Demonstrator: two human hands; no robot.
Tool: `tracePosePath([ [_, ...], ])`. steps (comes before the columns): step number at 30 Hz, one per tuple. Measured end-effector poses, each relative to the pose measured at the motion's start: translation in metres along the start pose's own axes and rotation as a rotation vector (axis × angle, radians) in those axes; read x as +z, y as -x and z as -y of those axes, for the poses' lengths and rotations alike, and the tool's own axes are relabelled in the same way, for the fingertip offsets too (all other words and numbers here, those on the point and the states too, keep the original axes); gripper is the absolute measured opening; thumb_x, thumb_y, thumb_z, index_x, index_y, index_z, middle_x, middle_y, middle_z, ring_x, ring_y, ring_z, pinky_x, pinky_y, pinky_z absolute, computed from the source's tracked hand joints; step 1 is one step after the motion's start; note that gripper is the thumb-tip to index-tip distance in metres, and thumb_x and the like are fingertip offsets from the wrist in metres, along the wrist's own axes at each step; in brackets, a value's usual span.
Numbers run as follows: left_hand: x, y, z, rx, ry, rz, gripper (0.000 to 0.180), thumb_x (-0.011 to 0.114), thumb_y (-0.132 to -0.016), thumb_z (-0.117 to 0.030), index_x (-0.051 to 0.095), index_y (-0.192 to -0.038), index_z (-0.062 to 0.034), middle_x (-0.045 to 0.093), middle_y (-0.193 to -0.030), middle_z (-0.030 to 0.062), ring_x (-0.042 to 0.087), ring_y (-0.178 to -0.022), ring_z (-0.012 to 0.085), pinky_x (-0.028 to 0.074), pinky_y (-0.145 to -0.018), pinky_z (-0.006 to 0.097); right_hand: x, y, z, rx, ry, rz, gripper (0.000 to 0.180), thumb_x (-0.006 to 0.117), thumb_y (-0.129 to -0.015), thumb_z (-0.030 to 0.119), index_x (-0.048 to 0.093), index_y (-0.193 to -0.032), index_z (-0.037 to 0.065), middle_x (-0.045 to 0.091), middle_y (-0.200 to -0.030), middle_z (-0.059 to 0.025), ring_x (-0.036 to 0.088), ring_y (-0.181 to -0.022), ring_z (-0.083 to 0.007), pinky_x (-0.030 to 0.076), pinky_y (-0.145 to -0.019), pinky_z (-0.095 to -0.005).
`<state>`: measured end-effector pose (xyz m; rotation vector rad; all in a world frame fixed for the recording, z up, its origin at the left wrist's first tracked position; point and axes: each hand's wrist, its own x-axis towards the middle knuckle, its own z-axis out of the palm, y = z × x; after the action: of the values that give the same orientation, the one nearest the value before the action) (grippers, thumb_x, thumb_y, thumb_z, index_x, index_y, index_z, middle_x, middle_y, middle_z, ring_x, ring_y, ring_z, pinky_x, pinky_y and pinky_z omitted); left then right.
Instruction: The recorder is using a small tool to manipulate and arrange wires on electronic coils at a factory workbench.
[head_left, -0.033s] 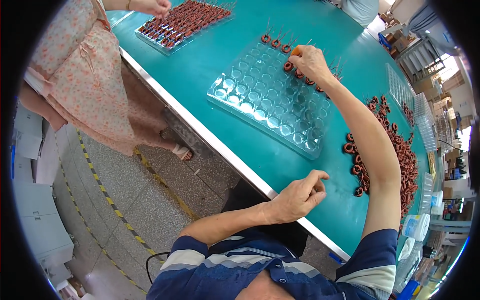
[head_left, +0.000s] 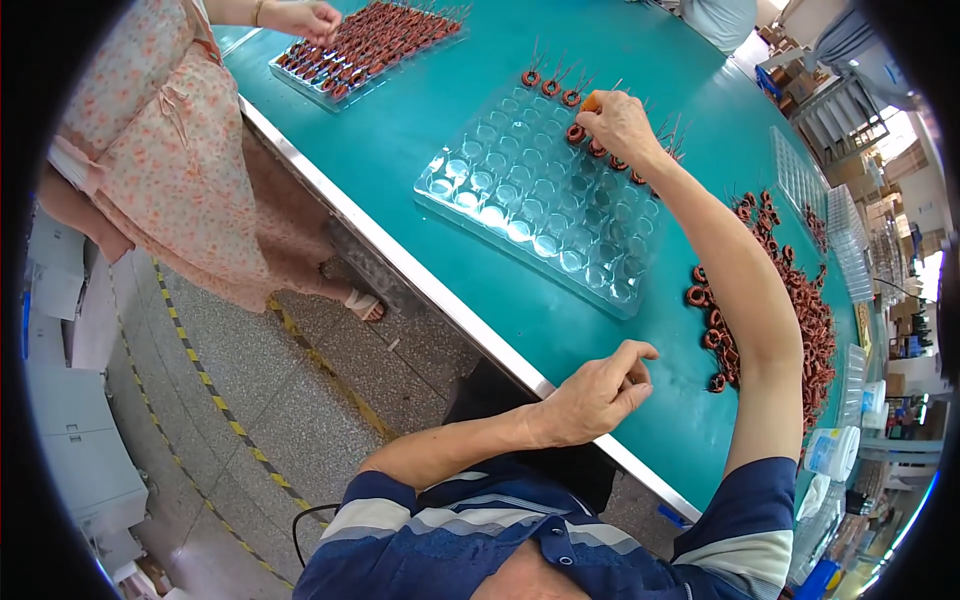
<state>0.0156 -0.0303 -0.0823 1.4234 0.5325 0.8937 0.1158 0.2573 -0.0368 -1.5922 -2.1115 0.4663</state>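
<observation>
1. Right hand (head_left: 622,130): over far side of the clear tray (head_left: 547,190), fingertips down at the coils. An orange bit (head_left: 592,101) shows at the fingertips; can't tell whether it's held or worn. Grip is hidden, so can't tell if a coil is pinched.
2. Left hand (head_left: 585,400): above near edge of the green table (head_left: 390,190), fingers loosely curled, thumb and index apart, nothing seen in it.
3. Copper-coloured wound coils (head_left: 550,87): along far side of the tray, wire ends sticking up. Three show left of the right hand; more run beneath it and off to the right. Near pockets show bare.
4. Loose coil pile (head_left: 800,335): on table at right, partly behind right forearm.
5. Co-worker's hand (head_left: 306,22): far left, above the filled tray (head_left: 350,101), whose coils sit in close rows. Can't tell if it holds anything.
6. Change vs earlier frame: co-worker's hand sits a bit lower and further right, closer over the filled tray. Right hand about same spot; left hand same pose. Clear tray and pile unmoved, no extra coil visible in the tray.
7. Far right: more clear trays (head_left: 850,240); nearer, a white tub (head_left: 832,453).
</observation>
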Motion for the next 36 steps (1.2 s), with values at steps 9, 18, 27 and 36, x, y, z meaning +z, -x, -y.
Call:
tracePosePath([
  [9, 0.002, 0.0, 0.006, 0.017, -0.001, -0.01, 0.033, 0.053, -0.094, -0.012, 0.04, -0.122, -0.0002, 0.059, -0.09, 0.0107, 0.059, -0.077, 0.0176, 0.047, -0.07, 0.031, -0.057, 0.041, 0.001, -0.008, 0.067, -0.108, 0.032, 0.065, -0.079, 0.022, 0.063, -0.099, -0.003, 0.067, -0.076, -0.0177, 0.066, -0.067, -0.0289, 0.052, -0.067, -0.0391],
  [18, -0.001, -0.002, 0.007, -0.023, 0.037, -0.018, 0.029, 0.054, -0.094, -0.008, 0.044, -0.119, 0.0009, 0.059, -0.086, 0.0064, 0.055, -0.071, 0.0085, 0.046, -0.063, 0.023, -0.096, 0.22, -0.043, -0.112, 0.662, 0.313, 0.049, 0.069, -0.079, 0.027, 0.053, -0.12, 0.005, 0.059, -0.111, -0.0161, 0.055, -0.104, -0.0338, 0.045, -0.087, -0.0445],
  [27, 0.002, -0.008, 0.007, -0.153, 0.209, -0.052, 0.034, 0.054, -0.095, -0.014, 0.042, -0.121, 0.0039, 0.061, -0.091, 0.0087, 0.058, -0.07, 0.011, 0.048, -0.064, 0.024, -0.091, 0.272, -0.046, -0.425, 0.684, -0.169, 0.032, 0.071, -0.078, 0.021, 0.059, -0.104, 0.006, 0.058, -0.109, -0.0088, 0.058, -0.096, -0.0242, 0.043, -0.086, -0.0375],
  [36, 0.032, -0.048, 0.01, -0.166, 0.084, 0.016, 0.031, 0.045, -0.1, -0.024, 0.049, -0.114, 0.0033, 0.062, -0.086, 0.0095, 0.06, -0.071, 0.0119, 0.051, -0.065, 0.026, -0.057, 0.323, -0.013, -0.415, 0.367, -0.255, 0.036, 0.067, -0.079, 0.009, 0.055, -0.111, -0.003, 0.058, -0.084, -0.011, 0.058, -0.079, -0.0259, 0.044, -0.071, -0.0385],
])
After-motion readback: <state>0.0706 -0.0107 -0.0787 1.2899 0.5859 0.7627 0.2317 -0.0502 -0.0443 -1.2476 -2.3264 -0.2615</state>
